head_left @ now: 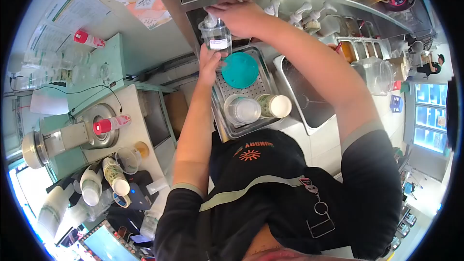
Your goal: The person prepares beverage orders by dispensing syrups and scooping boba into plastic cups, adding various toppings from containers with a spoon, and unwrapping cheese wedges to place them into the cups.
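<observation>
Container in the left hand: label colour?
The label is white with purplish print, on the clear container; head view.

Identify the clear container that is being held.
The clear container with a white label, in the left hand; the clear cups sit untouched on the metal tray.

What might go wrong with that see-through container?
The container might slip or tip: the left hand is at its lower part while the right hand is up near its top, so an uneven push could spill it.

The cups might get knocked over, as they sit on the tray beside the left forearm, which could bump them if it swings across.
</observation>
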`<action>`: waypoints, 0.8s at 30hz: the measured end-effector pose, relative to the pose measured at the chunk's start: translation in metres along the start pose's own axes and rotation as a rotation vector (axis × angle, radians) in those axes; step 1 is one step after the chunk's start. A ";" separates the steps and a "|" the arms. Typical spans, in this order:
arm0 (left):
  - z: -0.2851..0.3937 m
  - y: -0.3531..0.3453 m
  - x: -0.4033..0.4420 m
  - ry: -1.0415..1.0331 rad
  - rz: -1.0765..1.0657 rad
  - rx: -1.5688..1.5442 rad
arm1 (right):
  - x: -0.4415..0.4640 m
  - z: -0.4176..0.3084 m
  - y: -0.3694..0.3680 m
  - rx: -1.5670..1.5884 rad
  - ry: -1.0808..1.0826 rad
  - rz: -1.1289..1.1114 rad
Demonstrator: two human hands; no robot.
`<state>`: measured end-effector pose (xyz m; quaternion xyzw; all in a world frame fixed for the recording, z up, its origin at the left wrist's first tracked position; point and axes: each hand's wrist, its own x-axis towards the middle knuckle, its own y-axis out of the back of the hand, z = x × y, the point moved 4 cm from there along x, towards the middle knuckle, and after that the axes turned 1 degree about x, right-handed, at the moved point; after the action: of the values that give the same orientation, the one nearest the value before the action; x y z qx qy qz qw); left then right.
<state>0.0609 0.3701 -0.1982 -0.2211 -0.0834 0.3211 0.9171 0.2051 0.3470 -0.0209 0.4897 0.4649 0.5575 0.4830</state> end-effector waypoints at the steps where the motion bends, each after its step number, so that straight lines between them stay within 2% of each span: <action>1: 0.000 0.000 0.002 0.019 0.000 0.008 | 0.003 -0.001 -0.004 -0.066 -0.006 0.004; 7: -0.001 -0.001 0.012 -0.047 0.046 0.116 | 0.015 0.001 -0.011 0.049 0.072 0.062; 9: -0.006 0.001 0.011 -0.039 0.071 0.124 | 0.024 -0.001 -0.016 0.009 -0.004 -0.206; 11: -0.011 0.005 0.011 -0.044 0.080 0.141 | 0.030 -0.004 -0.022 0.027 0.003 -0.211; 14: -0.006 -0.001 0.006 -0.094 0.048 0.077 | 0.032 -0.004 -0.032 -0.073 0.053 -0.333; 17: -0.011 0.007 0.006 -0.077 0.074 0.061 | 0.020 -0.001 -0.020 0.069 -0.058 -0.190; 19: -0.012 0.010 0.008 -0.093 0.079 0.037 | 0.013 -0.002 -0.006 -0.021 0.170 0.328; 20: -0.012 0.013 0.009 -0.101 0.067 0.005 | 0.013 0.003 -0.010 -0.025 0.170 0.325; 22: -0.014 0.013 0.010 -0.099 0.059 -0.030 | 0.016 0.002 -0.004 0.068 0.028 -0.005; 24: -0.013 0.013 0.010 -0.135 0.069 -0.035 | 0.018 -0.002 -0.005 0.053 -0.024 -0.028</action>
<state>0.0649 0.3805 -0.2154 -0.2174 -0.1430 0.3651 0.8939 0.2026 0.3650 -0.0238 0.5022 0.4805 0.5324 0.4832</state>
